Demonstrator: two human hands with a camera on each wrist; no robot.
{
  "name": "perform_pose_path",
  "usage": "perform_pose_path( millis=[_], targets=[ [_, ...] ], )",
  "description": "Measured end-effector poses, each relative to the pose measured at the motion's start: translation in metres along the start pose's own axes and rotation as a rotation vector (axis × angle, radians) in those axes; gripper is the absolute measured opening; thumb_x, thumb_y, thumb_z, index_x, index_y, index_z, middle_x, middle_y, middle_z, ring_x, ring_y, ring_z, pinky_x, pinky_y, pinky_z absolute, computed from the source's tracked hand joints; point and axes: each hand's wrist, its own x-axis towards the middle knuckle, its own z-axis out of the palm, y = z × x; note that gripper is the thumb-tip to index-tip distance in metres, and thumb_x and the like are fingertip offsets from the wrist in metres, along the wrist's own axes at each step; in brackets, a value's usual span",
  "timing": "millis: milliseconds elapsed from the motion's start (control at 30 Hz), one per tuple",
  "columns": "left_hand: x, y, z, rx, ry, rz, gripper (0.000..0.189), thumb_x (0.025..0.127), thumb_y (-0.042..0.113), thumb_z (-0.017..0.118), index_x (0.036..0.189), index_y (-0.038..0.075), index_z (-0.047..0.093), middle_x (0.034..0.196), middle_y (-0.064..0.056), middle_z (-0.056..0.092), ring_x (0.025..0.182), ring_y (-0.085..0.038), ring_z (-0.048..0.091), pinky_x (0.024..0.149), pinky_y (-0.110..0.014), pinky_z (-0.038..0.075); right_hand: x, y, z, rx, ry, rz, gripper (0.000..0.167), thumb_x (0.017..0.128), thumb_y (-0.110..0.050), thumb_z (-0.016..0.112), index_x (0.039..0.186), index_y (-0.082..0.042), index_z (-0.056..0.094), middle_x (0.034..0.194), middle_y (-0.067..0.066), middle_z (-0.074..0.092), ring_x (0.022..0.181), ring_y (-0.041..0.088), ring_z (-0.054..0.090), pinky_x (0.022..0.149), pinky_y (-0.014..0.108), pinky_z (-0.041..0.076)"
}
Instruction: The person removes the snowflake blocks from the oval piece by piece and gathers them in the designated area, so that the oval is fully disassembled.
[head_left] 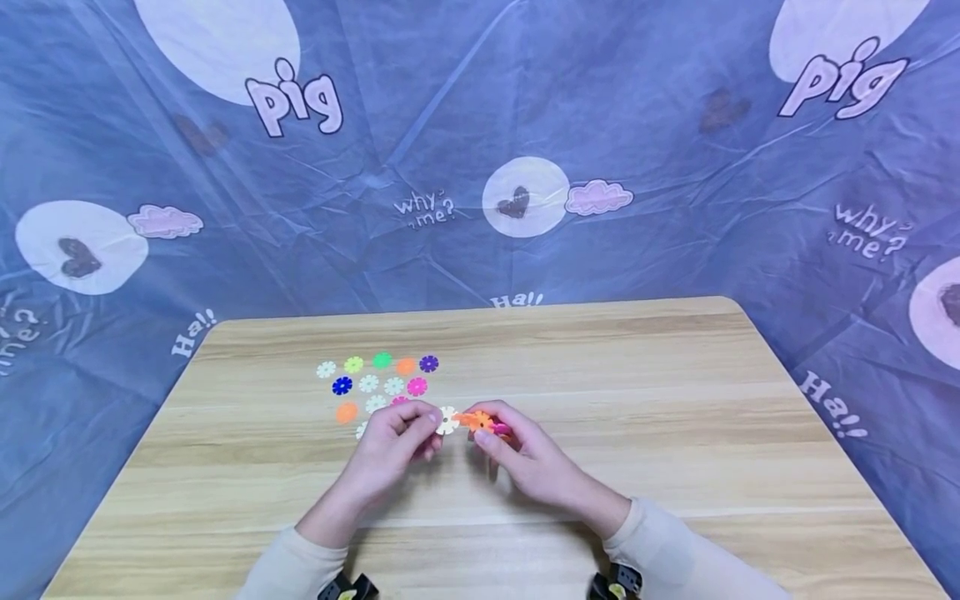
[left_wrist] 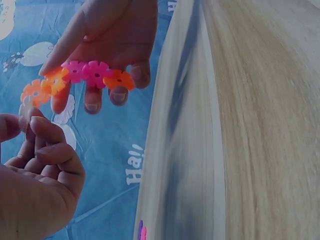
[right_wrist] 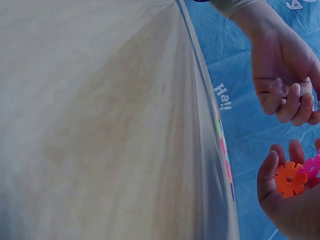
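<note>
Between the thumb and fingers of my left hand is a white notched plastic disc. My right hand holds a short chain of interlocking notched discs, orange and pink, with one orange disc facing up in the head view. The left wrist view shows the chain from below: pink discs in the middle, orange at both ends, lying along the right fingers. There the white disc meets the chain's orange end; whether their slots are joined I cannot tell. Both hands are above the table.
Several loose discs lie on the wooden table beyond my left hand, among them a green disc, a dark blue disc and an orange disc. A blue printed cloth hangs behind the table and at its sides.
</note>
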Motion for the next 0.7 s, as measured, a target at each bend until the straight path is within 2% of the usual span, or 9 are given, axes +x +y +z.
perform_pose_path(
  millis=[133,267,367,533,700],
  targets=[
    [0.001,0.002,0.004,-0.038,0.021,-0.042,0.026,0.099,0.018,0.064,0.102,-0.008,0.067,0.078,-0.013,0.065,0.062,-0.011,0.058,0.057,-0.024,0.052,0.0,-0.003,0.0,-0.01,-0.008,0.031,0.03,0.105,-0.027,0.054,0.135,-0.024,0.054,0.108,0.018,0.064,0.085,0.041,0.061,0.073,0.042,0.056],
    [0.001,0.003,0.006,-0.18,0.068,-0.111,0.027,0.095,0.016,0.07,0.1,-0.01,0.068,0.07,-0.006,0.064,0.054,-0.008,0.054,0.047,-0.017,0.043,0.0,-0.005,0.001,-0.042,0.001,0.039,0.033,0.103,-0.028,0.058,0.135,-0.027,0.054,0.11,0.013,0.065,0.09,0.03,0.063,0.078,0.038,0.056],
    [0.002,0.004,0.008,-0.255,0.089,-0.134,0.026,0.093,0.015,0.072,0.097,-0.011,0.067,0.067,-0.002,0.063,0.052,-0.007,0.052,0.044,-0.017,0.04,0.001,-0.007,0.003,-0.066,0.012,0.034,0.036,0.102,-0.028,0.06,0.137,-0.028,0.052,0.111,0.01,0.064,0.091,0.023,0.063,0.078,0.034,0.055],
    [0.001,0.006,0.011,-0.301,0.125,-0.112,0.022,0.092,0.012,0.073,0.092,-0.009,0.067,0.062,-0.001,0.061,0.047,-0.007,0.047,0.042,-0.017,0.035,0.002,-0.008,0.005,-0.065,0.012,0.024,0.031,0.103,-0.028,0.058,0.134,-0.026,0.053,0.102,0.01,0.062,0.081,0.032,0.062,0.068,0.036,0.056],
    [-0.001,0.006,0.013,-0.297,0.135,-0.075,0.024,0.093,0.011,0.071,0.092,-0.012,0.064,0.059,-0.001,0.057,0.044,-0.008,0.042,0.041,-0.018,0.032,0.003,-0.01,0.006,-0.037,-0.003,0.039,0.027,0.103,-0.028,0.057,0.13,-0.026,0.053,0.096,0.017,0.062,0.071,0.041,0.06,0.058,0.039,0.056]
  ],
)
